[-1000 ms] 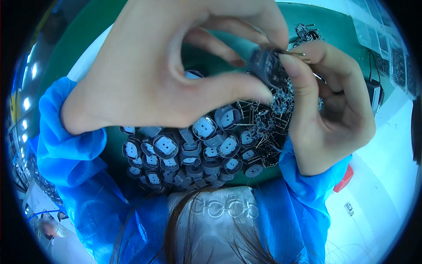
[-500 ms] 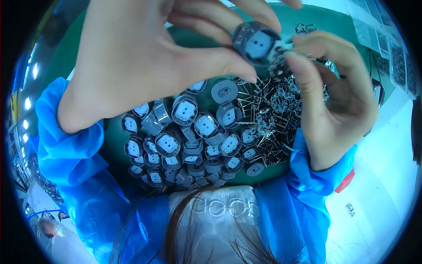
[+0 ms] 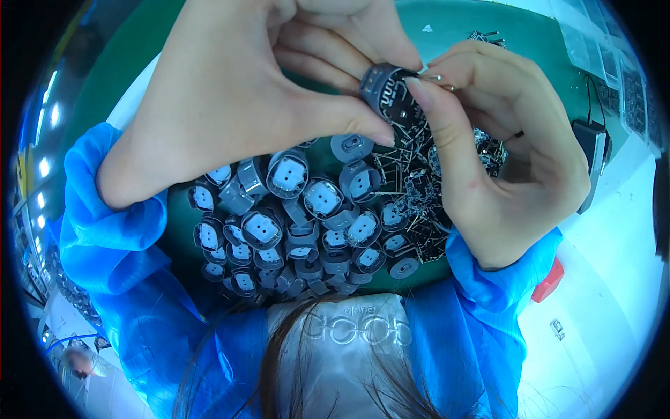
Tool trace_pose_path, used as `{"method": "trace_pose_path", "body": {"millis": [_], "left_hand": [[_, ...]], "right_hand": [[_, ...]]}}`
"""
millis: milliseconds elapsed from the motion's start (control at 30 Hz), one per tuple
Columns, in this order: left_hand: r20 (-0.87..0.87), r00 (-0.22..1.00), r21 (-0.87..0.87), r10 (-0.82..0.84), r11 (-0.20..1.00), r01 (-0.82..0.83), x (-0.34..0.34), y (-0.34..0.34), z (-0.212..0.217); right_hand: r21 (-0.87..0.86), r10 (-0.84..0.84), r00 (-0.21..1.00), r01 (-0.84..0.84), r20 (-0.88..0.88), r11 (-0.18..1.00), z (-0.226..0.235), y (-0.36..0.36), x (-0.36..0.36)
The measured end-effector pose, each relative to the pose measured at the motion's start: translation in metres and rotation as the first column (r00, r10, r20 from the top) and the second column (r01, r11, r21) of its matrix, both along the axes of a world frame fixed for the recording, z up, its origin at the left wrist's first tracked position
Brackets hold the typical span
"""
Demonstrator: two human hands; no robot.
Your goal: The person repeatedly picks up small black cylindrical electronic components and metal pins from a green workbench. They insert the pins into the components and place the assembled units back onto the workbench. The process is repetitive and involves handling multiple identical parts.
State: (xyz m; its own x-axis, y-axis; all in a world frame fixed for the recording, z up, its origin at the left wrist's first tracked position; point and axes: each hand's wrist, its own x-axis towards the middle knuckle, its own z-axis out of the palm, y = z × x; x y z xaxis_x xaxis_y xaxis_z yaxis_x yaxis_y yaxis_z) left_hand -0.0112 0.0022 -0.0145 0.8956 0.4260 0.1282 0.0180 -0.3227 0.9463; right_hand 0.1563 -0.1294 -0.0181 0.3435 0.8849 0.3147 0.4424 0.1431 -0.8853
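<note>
Your left hand [image 3: 244, 105] and right hand [image 3: 509, 160] pinch the round part [image 3: 388, 91] together; it seems light, pins fragile, so grip its rim.

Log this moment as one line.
left hand: pinches round grey part | right hand: touching it | below: pile of grey parts

The small round dark-grey plastic cap [image 3: 386, 89] pinched between the left hand [image 3: 258, 105] and the right hand [image 3: 502, 160] looks matt, with thin shiny metal pins beside it. Near the person, the heap of round grey plastic housings with pale glossy square faces [image 3: 293, 216] lies on the smooth green matt bench [image 3: 481, 17]. To its right sits a tangle of dark parts with bright wire legs [image 3: 419, 202]. The blue sleeves [image 3: 118, 244] are thin, slightly sheeny cloth.
</note>
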Motion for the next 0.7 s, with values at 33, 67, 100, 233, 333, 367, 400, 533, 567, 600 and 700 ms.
{"method": "trace_pose_path", "body": {"millis": [33, 67, 100, 233, 333, 367, 400, 533, 567, 600, 700], "left_hand": [[-0.016, 1.000, -0.005, 0.023, 1.000, -0.023, 0.004, -0.005, -0.001], [-0.034, 0.998, -0.010, 0.046, 0.999, -0.046, 0.007, -0.007, -0.002], [-0.035, 0.998, -0.055, 0.046, 0.997, -0.048, 0.009, -0.007, -0.006], [-0.051, 0.996, -0.167, 0.076, 0.982, -0.084, 0.007, -0.011, -0.003], [-0.033, 0.996, -0.178, 0.087, 0.980, -0.092, 0.003, -0.012, -0.004], [-0.020, 0.996, -0.178, 0.083, 0.980, -0.085, 0.002, -0.012, -0.006], [0.000, 0.997, -0.168, 0.078, 0.983, -0.077, 0.003, -0.011, -0.009], [0.066, 0.992, -0.109, 0.103, 0.989, -0.096, 0.000, -0.014, -0.010], [0.093, 0.990, -0.101, 0.106, 0.990, -0.097, 0.001, -0.015, -0.011], [0.098, 0.989, -0.097, 0.113, 0.990, -0.103, 0.002, -0.016, -0.013], [0.076, 0.986, -0.073, 0.150, 0.987, -0.145, -0.003, -0.023, -0.005]], "right_hand": [[-0.027, 0.021, 0.994, -0.019, 0.104, 0.999, 0.007, 0.003, 0.003], [-0.057, 0.032, 0.983, -0.022, 0.182, 0.998, 0.011, 0.004, 0.004], [-0.087, 0.044, 0.965, -0.022, 0.257, 0.996, 0.015, 0.005, 0.005], [0.010, 0.062, 0.953, -0.068, 0.296, 0.998, 0.006, 0.005, 0.008], [0.039, 0.116, 0.961, -0.129, 0.250, 0.991, 0.008, 0.007, 0.007], [0.034, 0.119, 0.961, -0.132, 0.249, 0.991, 0.008, 0.008, 0.004], [0.029, 0.122, 0.961, -0.133, 0.249, 0.991, 0.009, 0.008, 0.005], [0.007, 0.089, 0.947, -0.096, 0.310, 0.995, 0.013, 0.009, 0.000], [-0.012, 0.078, 0.937, -0.079, 0.339, 0.997, 0.014, 0.009, 0.000], [-0.031, 0.067, 0.927, -0.060, 0.370, 0.998, 0.015, 0.008, 0.000], [-0.031, 0.064, 0.917, -0.056, 0.393, 0.998, 0.019, 0.008, -0.006]]}}
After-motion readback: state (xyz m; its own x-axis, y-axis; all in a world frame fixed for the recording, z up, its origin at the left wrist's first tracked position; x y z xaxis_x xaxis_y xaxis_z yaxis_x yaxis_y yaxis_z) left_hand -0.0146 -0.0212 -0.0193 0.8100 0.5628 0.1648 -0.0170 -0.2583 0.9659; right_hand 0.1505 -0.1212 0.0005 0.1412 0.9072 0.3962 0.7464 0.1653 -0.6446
